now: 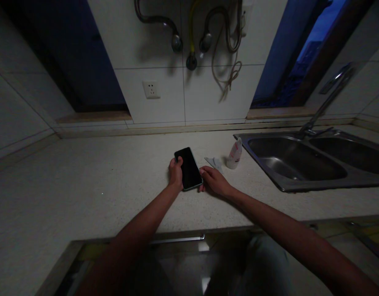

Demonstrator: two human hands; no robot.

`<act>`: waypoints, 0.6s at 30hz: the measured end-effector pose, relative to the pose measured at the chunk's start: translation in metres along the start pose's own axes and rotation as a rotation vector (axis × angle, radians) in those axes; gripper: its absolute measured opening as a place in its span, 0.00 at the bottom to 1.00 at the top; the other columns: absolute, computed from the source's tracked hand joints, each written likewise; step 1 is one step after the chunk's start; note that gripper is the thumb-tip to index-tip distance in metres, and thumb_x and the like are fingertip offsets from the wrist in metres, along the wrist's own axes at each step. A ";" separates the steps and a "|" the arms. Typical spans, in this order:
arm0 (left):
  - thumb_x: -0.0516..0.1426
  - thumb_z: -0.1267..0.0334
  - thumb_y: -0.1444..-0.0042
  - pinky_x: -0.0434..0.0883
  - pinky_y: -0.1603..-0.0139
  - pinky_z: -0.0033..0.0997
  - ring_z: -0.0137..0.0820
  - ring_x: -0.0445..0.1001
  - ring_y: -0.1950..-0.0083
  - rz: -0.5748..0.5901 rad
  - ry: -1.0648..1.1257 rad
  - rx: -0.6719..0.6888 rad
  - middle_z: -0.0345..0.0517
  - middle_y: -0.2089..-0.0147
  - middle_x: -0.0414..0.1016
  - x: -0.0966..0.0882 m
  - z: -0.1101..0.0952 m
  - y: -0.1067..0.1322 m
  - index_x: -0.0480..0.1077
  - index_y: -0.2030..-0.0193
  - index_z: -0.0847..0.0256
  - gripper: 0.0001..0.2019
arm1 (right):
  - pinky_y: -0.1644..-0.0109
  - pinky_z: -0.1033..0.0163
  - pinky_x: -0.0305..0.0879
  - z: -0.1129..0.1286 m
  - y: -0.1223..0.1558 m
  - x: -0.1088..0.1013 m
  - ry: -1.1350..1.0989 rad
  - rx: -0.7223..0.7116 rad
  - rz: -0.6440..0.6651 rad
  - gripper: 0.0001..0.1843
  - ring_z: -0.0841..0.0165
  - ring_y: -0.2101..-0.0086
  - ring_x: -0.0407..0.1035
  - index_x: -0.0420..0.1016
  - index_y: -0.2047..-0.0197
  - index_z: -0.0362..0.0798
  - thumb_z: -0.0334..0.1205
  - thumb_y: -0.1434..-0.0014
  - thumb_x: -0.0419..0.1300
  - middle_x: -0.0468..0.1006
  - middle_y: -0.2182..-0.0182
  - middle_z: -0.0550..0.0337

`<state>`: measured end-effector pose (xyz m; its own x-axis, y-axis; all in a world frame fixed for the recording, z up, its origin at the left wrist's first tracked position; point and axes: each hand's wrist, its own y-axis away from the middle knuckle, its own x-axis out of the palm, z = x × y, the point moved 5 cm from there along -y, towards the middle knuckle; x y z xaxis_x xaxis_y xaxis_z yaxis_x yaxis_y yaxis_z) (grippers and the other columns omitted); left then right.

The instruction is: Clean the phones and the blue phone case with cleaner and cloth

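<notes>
A smartphone (189, 169) with a dark screen is held tilted above the pale counter. My left hand (176, 172) is closed round its left side, the thumb lying over the screen's edge. At the phone's lower right corner, the curled fingers of my right hand (214, 181) meet its edge; some fingertips are hidden. Just beyond my right hand lies a flat, light-coloured packet or cloth (214, 163), its kind unclear. Beside that stands a small whitish bottle or pouch (234, 154) with pinkish marks.
A steel double-bowl sink (281, 190) with a tall faucet (327, 98) is set into the counter (115, 176) on the right. A wall socket (151, 89), pipes (158, 19) and a tied cord (232, 78) are on the tiled wall. A drawer handle (180, 239) runs below the front edge.
</notes>
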<state>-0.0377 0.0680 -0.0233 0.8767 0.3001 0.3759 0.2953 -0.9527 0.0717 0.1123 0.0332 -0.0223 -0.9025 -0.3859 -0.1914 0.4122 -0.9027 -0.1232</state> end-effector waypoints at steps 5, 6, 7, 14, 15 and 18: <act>0.62 0.47 0.54 0.65 0.72 0.29 0.29 0.65 0.73 0.007 0.009 -0.005 0.37 0.73 0.66 -0.003 0.002 -0.001 0.64 0.65 0.58 0.19 | 0.74 0.64 0.69 0.002 0.000 -0.001 -0.018 -0.019 0.063 0.23 0.67 0.78 0.75 0.62 0.62 0.47 0.62 0.35 0.50 0.76 0.81 0.63; 0.63 0.47 0.54 0.66 0.72 0.30 0.29 0.66 0.74 0.010 0.012 -0.015 0.37 0.74 0.65 -0.004 0.003 -0.002 0.64 0.66 0.58 0.19 | 0.73 0.64 0.70 0.002 0.000 -0.001 -0.025 -0.025 0.077 0.23 0.66 0.77 0.75 0.62 0.61 0.47 0.61 0.34 0.50 0.76 0.80 0.63; 0.63 0.46 0.55 0.66 0.72 0.30 0.30 0.66 0.74 0.020 0.019 -0.026 0.37 0.74 0.65 -0.004 0.004 -0.002 0.64 0.66 0.58 0.20 | 0.73 0.64 0.70 0.003 0.000 -0.001 -0.033 -0.032 0.090 0.22 0.66 0.76 0.76 0.61 0.61 0.47 0.60 0.34 0.50 0.77 0.80 0.62; 0.63 0.45 0.56 0.67 0.72 0.32 0.31 0.67 0.74 0.049 0.049 -0.034 0.38 0.73 0.67 -0.001 0.001 0.002 0.63 0.65 0.58 0.21 | 0.70 0.62 0.75 -0.001 -0.004 0.000 -0.188 -0.020 0.128 0.18 0.64 0.73 0.79 0.60 0.61 0.48 0.54 0.37 0.57 0.80 0.75 0.59; 0.63 0.45 0.56 0.67 0.72 0.32 0.31 0.66 0.74 0.038 0.037 -0.027 0.37 0.74 0.66 -0.001 0.001 0.002 0.63 0.65 0.58 0.21 | 0.69 0.62 0.76 -0.002 -0.005 0.000 -0.224 -0.004 0.141 0.18 0.64 0.72 0.79 0.60 0.61 0.48 0.53 0.38 0.58 0.80 0.75 0.58; 0.63 0.45 0.57 0.65 0.73 0.30 0.29 0.65 0.74 0.042 0.001 0.001 0.36 0.74 0.65 0.000 -0.001 0.004 0.63 0.66 0.58 0.21 | 0.66 0.61 0.78 -0.004 -0.005 0.001 -0.336 0.091 0.220 0.16 0.65 0.71 0.79 0.61 0.60 0.46 0.48 0.39 0.62 0.81 0.73 0.56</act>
<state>-0.0365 0.0641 -0.0219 0.8879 0.2597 0.3796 0.2587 -0.9644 0.0546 0.1102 0.0381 -0.0259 -0.7906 -0.5989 0.1271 0.6010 -0.7988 -0.0256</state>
